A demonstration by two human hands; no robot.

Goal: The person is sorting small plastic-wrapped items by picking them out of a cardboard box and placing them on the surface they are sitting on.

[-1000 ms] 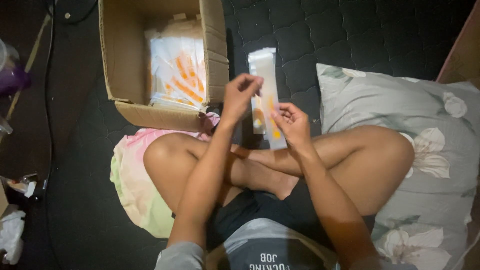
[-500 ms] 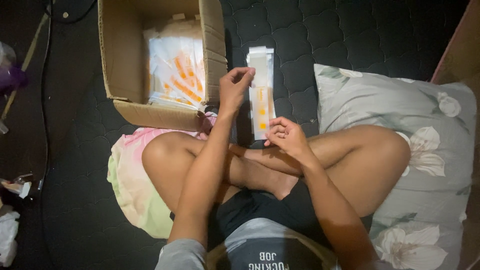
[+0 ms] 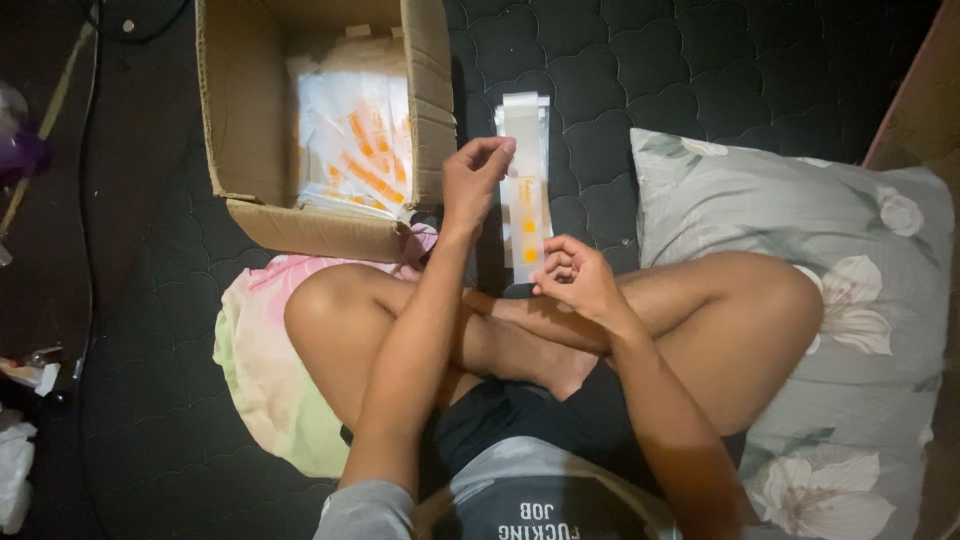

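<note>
**Head view: hands at a strip of packets above crossed legs**

Head view looked straight down on what I was watching: a dark quilted mattress [image 3: 700, 70] filled the frame, and on it, to the right, lay a grey floral pillow [image 3: 860, 260] under one knee. At upper left stood an open cardboard box [image 3: 250, 120], stacked inside with white packets printed in orange [image 3: 355, 140]. A pink and green cloth [image 3: 260, 350] lay beneath the other leg, touching the box's near wall.

Between box and pillow, a long narrow strip of white packets with orange marks [image 3: 527, 190] lay on the mattress, just past the crossed shins. The left hand [image 3: 478, 185] had its fingers pinched on the strip's left edge, near the upper half. The right hand [image 3: 578, 278] sat at the strip's lower end with fingers curled in; I could not tell whether it gripped the strip or merely touched it.
</note>
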